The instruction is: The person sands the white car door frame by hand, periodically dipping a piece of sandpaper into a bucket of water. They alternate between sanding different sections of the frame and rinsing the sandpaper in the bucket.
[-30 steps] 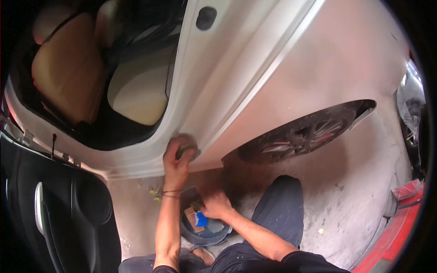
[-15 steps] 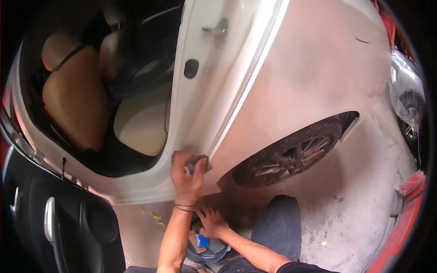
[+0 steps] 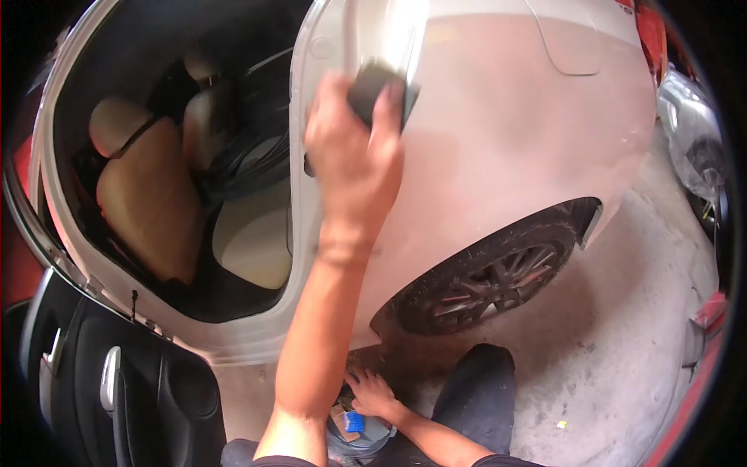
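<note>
The left hand point(image 3: 354, 159) is raised high, fingers clenched around a dark sanding block point(image 3: 379, 91) pressed flat to the car's rear quarter panel point(image 3: 506, 148), beside the open door frame. The right hand point(image 3: 372, 393) is down low, fingers spread loosely on the rim of a small bucket point(image 3: 366, 432) on the floor. I'd judge the rubbing well under way: the panel looks dull and matte, though much of it may want more.

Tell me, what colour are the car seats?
The seats are tan, seen through the open door in the head view.
</note>
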The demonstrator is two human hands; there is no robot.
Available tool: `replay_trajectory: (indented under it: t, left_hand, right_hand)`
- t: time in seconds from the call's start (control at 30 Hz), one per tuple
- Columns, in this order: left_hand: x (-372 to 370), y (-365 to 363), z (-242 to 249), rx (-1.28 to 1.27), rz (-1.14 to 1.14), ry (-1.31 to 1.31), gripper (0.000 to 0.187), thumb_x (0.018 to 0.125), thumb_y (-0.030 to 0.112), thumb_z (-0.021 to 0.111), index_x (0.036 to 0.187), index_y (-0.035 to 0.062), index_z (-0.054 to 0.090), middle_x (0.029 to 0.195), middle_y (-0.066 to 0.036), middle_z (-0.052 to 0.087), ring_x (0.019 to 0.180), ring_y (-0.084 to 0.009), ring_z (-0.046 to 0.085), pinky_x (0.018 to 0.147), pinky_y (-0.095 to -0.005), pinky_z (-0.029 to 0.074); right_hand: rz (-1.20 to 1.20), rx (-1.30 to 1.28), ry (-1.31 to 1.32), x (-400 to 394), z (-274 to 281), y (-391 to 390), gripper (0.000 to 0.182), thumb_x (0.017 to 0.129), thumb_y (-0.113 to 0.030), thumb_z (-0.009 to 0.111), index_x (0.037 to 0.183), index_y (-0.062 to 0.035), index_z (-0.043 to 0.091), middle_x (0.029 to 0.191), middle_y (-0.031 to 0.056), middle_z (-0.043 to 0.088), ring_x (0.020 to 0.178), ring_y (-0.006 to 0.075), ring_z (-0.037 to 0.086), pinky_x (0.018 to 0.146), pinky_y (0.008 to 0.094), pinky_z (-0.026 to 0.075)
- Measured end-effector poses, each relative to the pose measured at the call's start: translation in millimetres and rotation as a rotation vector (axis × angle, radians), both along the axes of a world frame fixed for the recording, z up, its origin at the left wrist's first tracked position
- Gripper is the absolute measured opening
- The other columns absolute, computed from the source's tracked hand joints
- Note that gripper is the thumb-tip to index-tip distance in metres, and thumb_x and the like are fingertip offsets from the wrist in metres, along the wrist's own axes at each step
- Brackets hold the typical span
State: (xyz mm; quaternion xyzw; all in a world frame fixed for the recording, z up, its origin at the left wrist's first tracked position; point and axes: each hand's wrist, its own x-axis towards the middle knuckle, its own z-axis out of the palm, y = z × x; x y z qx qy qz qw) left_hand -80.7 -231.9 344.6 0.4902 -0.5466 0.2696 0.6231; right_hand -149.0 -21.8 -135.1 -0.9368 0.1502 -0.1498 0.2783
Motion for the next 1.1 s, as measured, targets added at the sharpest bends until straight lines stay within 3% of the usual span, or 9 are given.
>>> replay_trajectory:
  t: [0.2, 0.23, 0.3, 0.33, 0.37, 0.4, 0.43, 0.8, 1.1]
  left_hand:
    - [19.4, 59.7, -80.1, 0.163, 0.129, 0.174, 0.028, 0.093, 0.014, 0.086, 0.104, -0.0007, 0.066, 0.094, -0.016, 0.068, 0.091, -0.0322, 0.067, 0.082, -0.0424, 0.053]
    - [22.6, 51.0, -69.5, 0.111, 0.152, 0.013, 0.03, 0.101, 0.018, 0.082, 0.097, 0.0021, 0.057, 0.086, 0.0, 0.054, 0.08, -0.0103, 0.047, 0.071, -0.0291, 0.044]
    - [23.4, 19.2, -30.7, 0.014, 0.048, -0.12, 0.026, 0.099, 0.015, 0.081, 0.097, 0.0007, 0.059, 0.088, -0.003, 0.058, 0.083, -0.0137, 0.053, 0.077, -0.031, 0.049]
    - [21.4, -1.0, -5.6, -0.029, 0.068, -0.123, 0.029, 0.093, 0.022, 0.082, 0.1, -0.002, 0.069, 0.093, -0.021, 0.071, 0.09, -0.0431, 0.068, 0.083, -0.0509, 0.052]
    - [18.1, -20.3, 22.4, -0.093, -0.021, -0.165, 0.032, 0.094, 0.026, 0.08, 0.102, -0.0029, 0.071, 0.096, -0.023, 0.074, 0.094, -0.0471, 0.069, 0.082, -0.0536, 0.052]
    - [12.4, -27.1, 44.1, 0.038, 0.093, -0.258, 0.028, 0.099, 0.023, 0.081, 0.103, -0.0001, 0.066, 0.096, -0.017, 0.072, 0.088, -0.0301, 0.07, 0.083, -0.0383, 0.055]
    - [-19.8, 3.9, 63.7, 0.242, 0.046, -0.259, 0.037, 0.096, 0.039, 0.077, 0.125, 0.0155, 0.076, 0.127, -0.028, 0.072, 0.129, -0.0484, 0.064, 0.106, -0.0589, 0.048]
    - [42.0, 113.7, -166.2, 0.283, 0.117, 0.293, 0.035, 0.088, 0.02, 0.086, 0.108, 0.0024, 0.063, 0.101, -0.017, 0.066, 0.098, -0.0391, 0.064, 0.09, -0.0489, 0.048]
    - [31.9, 42.4, -58.3, 0.05, -0.032, -0.018, 0.029, 0.097, 0.023, 0.079, 0.109, -0.0009, 0.067, 0.102, -0.027, 0.069, 0.104, -0.049, 0.067, 0.091, -0.0533, 0.051]
  right_hand:
    - [-0.002, -0.001, -0.007, 1.3, -11.2, 4.4, 0.089, 0.074, -0.025, 0.078, 0.158, -0.0087, 0.051, 0.15, 0.0225, 0.056, 0.125, 0.0431, 0.063, 0.097, 0.0561, 0.057]
    - [-0.018, -0.027, -0.05, -0.3, -7.2, 3.0, 0.089, 0.074, -0.025, 0.078, 0.157, -0.008, 0.052, 0.149, 0.0221, 0.057, 0.124, 0.0427, 0.064, 0.097, 0.0558, 0.057]
    - [-0.026, -0.042, -0.086, 0.6, 0.6, 3.5, 0.088, 0.074, -0.025, 0.079, 0.156, -0.0074, 0.052, 0.147, 0.0217, 0.058, 0.124, 0.0423, 0.064, 0.097, 0.0554, 0.057]
    - [-0.018, 0.005, -0.046, 2.9, 3.1, 1.2, 0.086, 0.075, -0.025, 0.079, 0.154, -0.006, 0.054, 0.148, 0.0225, 0.057, 0.125, 0.0433, 0.063, 0.098, 0.0557, 0.057]
    - [-0.011, 0.052, -0.003, 4.5, 5.9, -1.1, 0.083, 0.075, -0.026, 0.079, 0.152, -0.0047, 0.057, 0.149, 0.0233, 0.056, 0.127, 0.0443, 0.062, 0.098, 0.056, 0.056]
    - [-0.009, 0.053, 0.008, 7.2, 9.0, -5.5, 0.083, 0.075, -0.026, 0.079, 0.152, -0.0047, 0.057, 0.149, 0.0233, 0.056, 0.127, 0.0443, 0.062, 0.098, 0.056, 0.056]
    - [0.022, 0.103, 0.058, 9.8, 12.8, -10.4, 0.084, 0.08, -0.024, 0.075, 0.158, -0.0048, 0.052, 0.153, 0.0271, 0.054, 0.131, 0.0461, 0.061, 0.105, 0.0566, 0.054]
    - [0.023, 0.19, 0.022, 7.7, 11.4, -6.3, 0.075, 0.087, -0.03, 0.075, 0.154, -0.0041, 0.053, 0.143, 0.0295, 0.061, 0.124, 0.0509, 0.063, 0.106, 0.0605, 0.053]
    - [0.018, 0.439, 0.181, 5.3, 33.3, -12.4, 0.079, 0.083, -0.021, 0.074, 0.157, -0.0057, 0.052, 0.154, 0.0244, 0.054, 0.137, 0.0458, 0.057, 0.114, 0.0571, 0.051]
